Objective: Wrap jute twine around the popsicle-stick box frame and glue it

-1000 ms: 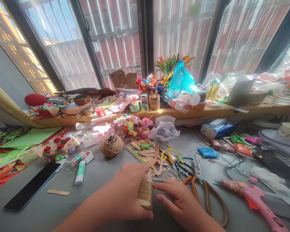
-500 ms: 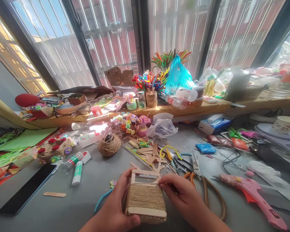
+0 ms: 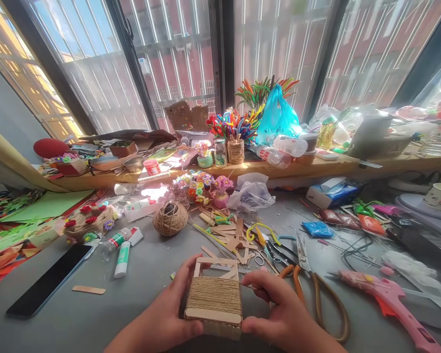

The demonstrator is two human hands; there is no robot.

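Observation:
A small box frame of craft sticks (image 3: 213,313), its side wound with rows of brown twine (image 3: 213,293), sits low in the middle of the head view. My left hand (image 3: 169,306) is closed around its left side, thumb along the lower edge. Against the right side is my right hand (image 3: 279,306), with a strand of twine running from the box's upper right into its curled fingers. Its thumb rests by the lower right corner. The top part of the frame shows bare sticks. Behind it lie loose craft sticks (image 3: 238,233) and a ball of twine (image 3: 170,219).
Scissors (image 3: 302,252) and brown-handled shears (image 3: 332,314) lie right of my hands, beyond them a pink glue gun (image 3: 385,289). On the left are a phone (image 3: 49,280), a glue stick (image 3: 122,260) and a single craft stick (image 3: 88,289). A cluttered ledge (image 3: 191,172) runs behind.
The box has shifted slightly left. My right thumb has moved down to the box's lower right corner, and the right fingers have opened away from the thumb. The view has swung a little left.

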